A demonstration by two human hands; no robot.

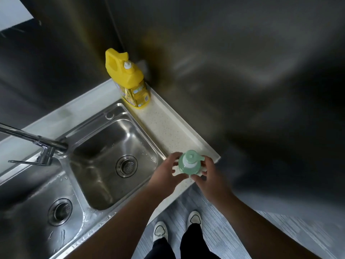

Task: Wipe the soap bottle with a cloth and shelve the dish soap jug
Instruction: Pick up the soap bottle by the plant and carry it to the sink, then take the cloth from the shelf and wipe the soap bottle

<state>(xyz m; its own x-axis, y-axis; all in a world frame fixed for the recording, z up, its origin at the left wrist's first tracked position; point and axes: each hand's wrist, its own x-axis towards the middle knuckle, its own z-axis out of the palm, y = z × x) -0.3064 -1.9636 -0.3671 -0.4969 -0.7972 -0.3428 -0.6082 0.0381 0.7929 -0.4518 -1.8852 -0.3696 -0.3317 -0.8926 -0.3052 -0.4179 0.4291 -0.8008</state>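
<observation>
A green soap bottle [189,162] with a pump top stands on the white speckled counter [168,128] near its front right corner. My left hand [166,171] grips its left side and my right hand [209,173] grips its right side. A bit of white cloth [177,170] shows under the bottle between my fingers; which hand holds it I cannot tell. The yellow dish soap jug [128,79] stands upright at the far end of the counter, against the steel wall, well away from both hands.
A double stainless sink [104,156] lies left of the counter, wet, with a drain in each basin. A chrome faucet [35,143] reaches in from the left. Steel walls [242,71] rise behind and to the right. My shoes [177,225] stand on grey floor below.
</observation>
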